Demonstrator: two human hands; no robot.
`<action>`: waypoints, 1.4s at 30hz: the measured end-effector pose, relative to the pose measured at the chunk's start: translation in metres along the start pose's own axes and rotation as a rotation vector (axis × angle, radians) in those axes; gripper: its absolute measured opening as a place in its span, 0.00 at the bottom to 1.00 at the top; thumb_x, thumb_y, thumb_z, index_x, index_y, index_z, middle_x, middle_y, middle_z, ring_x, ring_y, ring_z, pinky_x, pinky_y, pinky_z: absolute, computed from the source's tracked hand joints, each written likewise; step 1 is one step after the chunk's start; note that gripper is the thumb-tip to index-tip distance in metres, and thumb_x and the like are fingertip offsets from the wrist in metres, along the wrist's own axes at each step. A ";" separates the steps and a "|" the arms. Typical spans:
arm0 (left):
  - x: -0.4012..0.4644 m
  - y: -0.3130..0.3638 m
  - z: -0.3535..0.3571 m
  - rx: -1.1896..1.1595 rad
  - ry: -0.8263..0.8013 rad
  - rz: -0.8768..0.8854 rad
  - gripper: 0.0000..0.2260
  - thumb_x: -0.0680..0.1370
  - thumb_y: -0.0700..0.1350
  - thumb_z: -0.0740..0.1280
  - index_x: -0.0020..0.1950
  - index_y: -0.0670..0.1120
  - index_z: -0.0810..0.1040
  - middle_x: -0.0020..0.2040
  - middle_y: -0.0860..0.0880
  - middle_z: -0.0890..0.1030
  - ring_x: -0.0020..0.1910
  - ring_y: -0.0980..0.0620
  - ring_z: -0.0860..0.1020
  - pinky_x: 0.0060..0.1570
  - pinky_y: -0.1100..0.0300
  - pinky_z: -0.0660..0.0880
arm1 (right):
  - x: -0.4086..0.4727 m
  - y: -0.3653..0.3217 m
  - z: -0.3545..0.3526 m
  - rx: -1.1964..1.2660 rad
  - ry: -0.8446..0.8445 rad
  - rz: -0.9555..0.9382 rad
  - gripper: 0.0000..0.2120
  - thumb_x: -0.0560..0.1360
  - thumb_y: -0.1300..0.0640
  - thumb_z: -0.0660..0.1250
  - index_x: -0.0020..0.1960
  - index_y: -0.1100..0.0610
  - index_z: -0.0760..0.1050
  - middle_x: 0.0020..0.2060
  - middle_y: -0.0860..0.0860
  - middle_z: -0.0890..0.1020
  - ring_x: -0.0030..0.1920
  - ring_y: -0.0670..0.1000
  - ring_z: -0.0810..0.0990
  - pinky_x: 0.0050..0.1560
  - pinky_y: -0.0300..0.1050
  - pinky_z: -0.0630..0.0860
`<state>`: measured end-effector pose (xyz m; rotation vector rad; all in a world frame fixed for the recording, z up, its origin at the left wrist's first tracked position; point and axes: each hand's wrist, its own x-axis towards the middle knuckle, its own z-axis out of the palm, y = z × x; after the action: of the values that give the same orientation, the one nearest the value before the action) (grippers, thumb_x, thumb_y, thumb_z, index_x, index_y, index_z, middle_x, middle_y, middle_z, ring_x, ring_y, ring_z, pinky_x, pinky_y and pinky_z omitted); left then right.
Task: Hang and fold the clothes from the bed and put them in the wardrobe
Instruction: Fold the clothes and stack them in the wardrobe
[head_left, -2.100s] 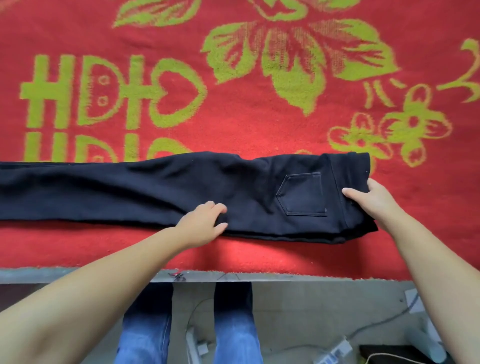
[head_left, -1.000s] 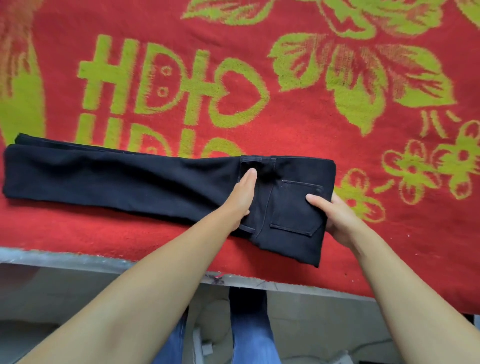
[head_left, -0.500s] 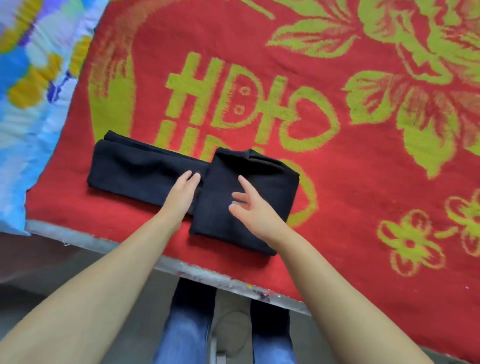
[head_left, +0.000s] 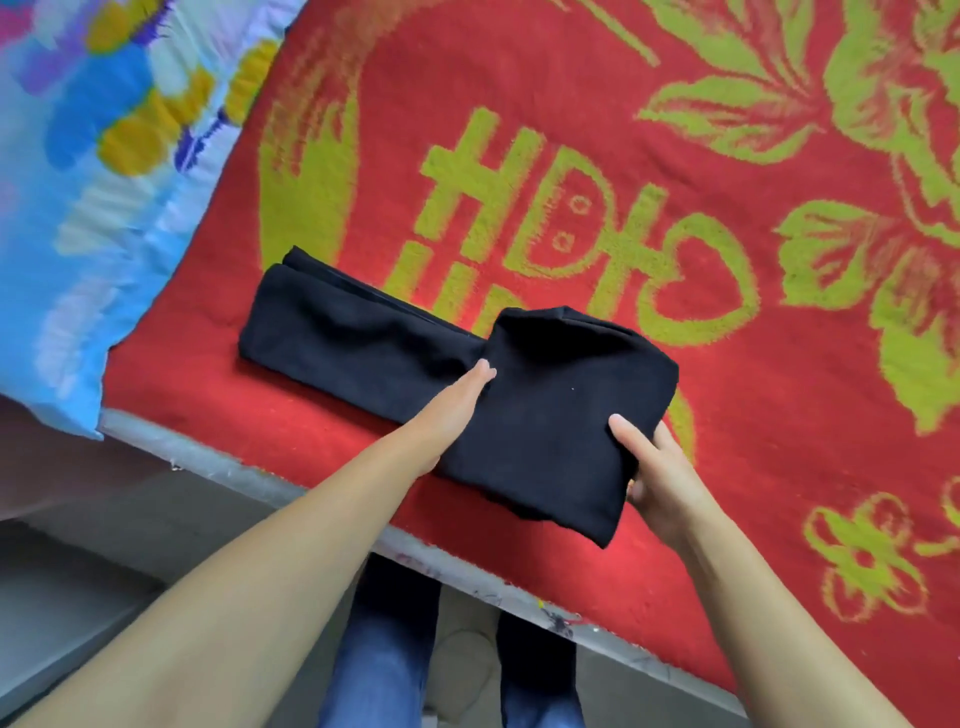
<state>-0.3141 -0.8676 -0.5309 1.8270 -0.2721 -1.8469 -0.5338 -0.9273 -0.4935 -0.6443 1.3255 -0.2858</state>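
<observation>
Near the bed's near edge on the red blanket (head_left: 571, 130), the black trousers (head_left: 363, 338) lie part-folded, the left hand (head_left: 447, 415) pressing flat at the crease while the right hand (head_left: 654, 467) grips the folded right end, so further folding and the wardrobe remain.

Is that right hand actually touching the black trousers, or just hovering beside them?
Touching. The head view shows the right hand gripping the folded edge of the black trousers, thumb on top of the fabric and fingers tucked beneath.
</observation>
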 end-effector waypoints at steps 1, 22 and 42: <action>-0.006 0.003 -0.011 -0.022 -0.031 0.032 0.30 0.74 0.71 0.51 0.71 0.59 0.69 0.71 0.61 0.65 0.70 0.60 0.62 0.73 0.53 0.55 | -0.010 -0.013 0.014 -0.036 -0.043 -0.039 0.20 0.75 0.53 0.67 0.66 0.46 0.70 0.57 0.45 0.82 0.55 0.46 0.81 0.48 0.50 0.79; 0.027 -0.010 -0.235 0.441 0.584 0.227 0.20 0.80 0.48 0.62 0.72 0.47 0.67 0.68 0.46 0.73 0.67 0.44 0.71 0.66 0.50 0.66 | 0.072 0.001 0.259 -1.487 -0.119 -0.816 0.28 0.77 0.64 0.58 0.76 0.55 0.60 0.77 0.53 0.57 0.78 0.54 0.48 0.75 0.62 0.48; 0.018 -0.089 -0.100 0.857 0.909 0.106 0.33 0.77 0.61 0.50 0.76 0.41 0.56 0.77 0.42 0.59 0.76 0.47 0.56 0.69 0.37 0.58 | 0.145 -0.029 0.206 -2.239 -0.710 -1.007 0.30 0.78 0.40 0.38 0.78 0.49 0.42 0.78 0.47 0.46 0.77 0.50 0.40 0.73 0.65 0.37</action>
<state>-0.2354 -0.7794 -0.5970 2.9107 -0.8609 -0.6591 -0.2968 -0.9729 -0.5723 -2.8753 -0.0664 0.8078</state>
